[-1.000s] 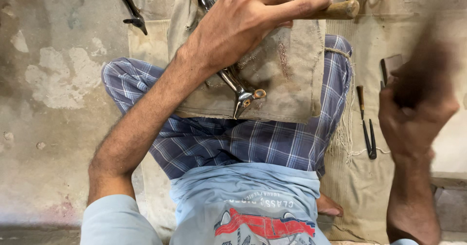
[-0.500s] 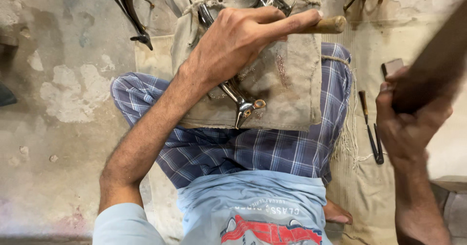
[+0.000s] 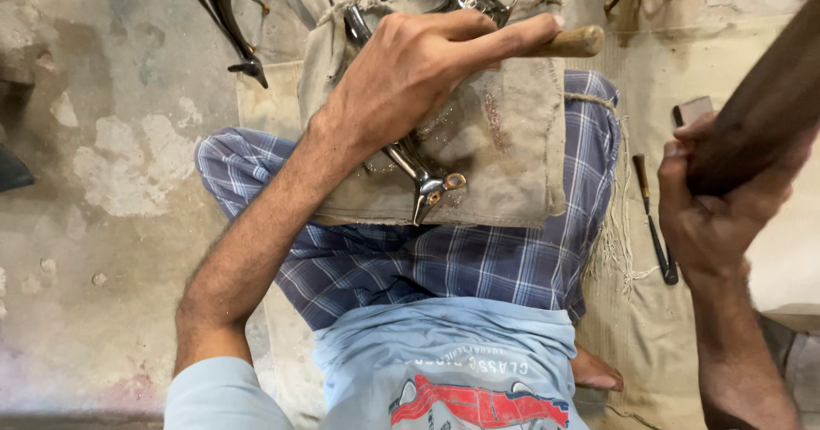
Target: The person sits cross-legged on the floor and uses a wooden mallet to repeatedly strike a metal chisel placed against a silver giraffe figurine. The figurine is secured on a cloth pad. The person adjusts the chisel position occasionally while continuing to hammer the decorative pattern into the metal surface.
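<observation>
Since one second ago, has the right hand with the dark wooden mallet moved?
Yes. The right hand with the dark wooden mallet has dropped lower against the small black tool on the cloth.

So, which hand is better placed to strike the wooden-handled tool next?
Probably the right. The right hand grips a dark wooden club, raised beside the lap. The left hand is wrapped around the wooden-handled tool, holding it against the metal piece on the cloth.

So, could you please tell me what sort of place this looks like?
Probably a small floor-level metalwork shop. The person sits on a worn concrete floor, the left hand holding a wooden-handled tool to a shiny metal piece on sackcloth; another tool lies nearby.
</observation>
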